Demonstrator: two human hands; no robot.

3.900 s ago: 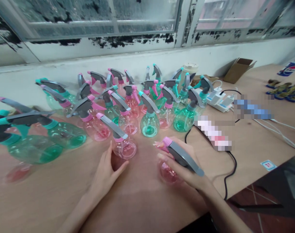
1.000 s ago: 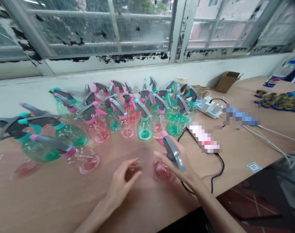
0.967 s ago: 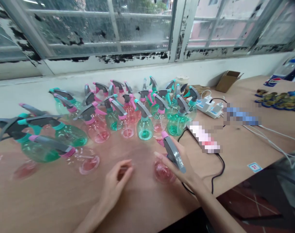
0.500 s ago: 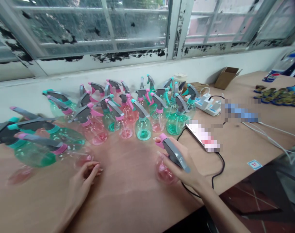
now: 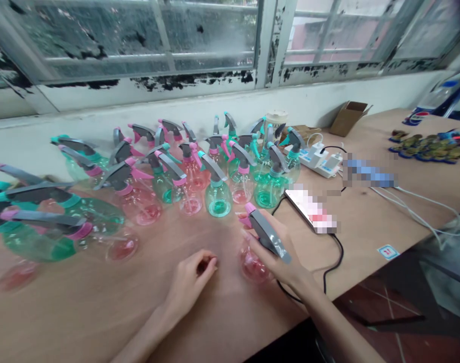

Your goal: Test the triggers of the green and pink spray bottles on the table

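My right hand [image 5: 280,257] is wrapped round a pink spray bottle [image 5: 254,264] that stands on the wooden table [image 5: 82,312]; its grey trigger head [image 5: 267,234] shows above my fingers. My left hand [image 5: 192,280] rests on the table just left of that bottle, fingers curled in with nothing visible in them. Behind both hands stands a crowd of pink and green spray bottles [image 5: 214,196]. More spray bottles [image 5: 56,227] lie at the left.
A phone [image 5: 309,209] with a black cable [image 5: 337,252] lies right of the bottles. A white power strip [image 5: 320,161], a small cardboard box [image 5: 348,117] and white cables [image 5: 414,206] are further right. The table's front edge drops off at the lower right.
My left hand has come back from the bottles at the left to beside the pink bottle, fingers curled. My right hand still holds the same bottle.
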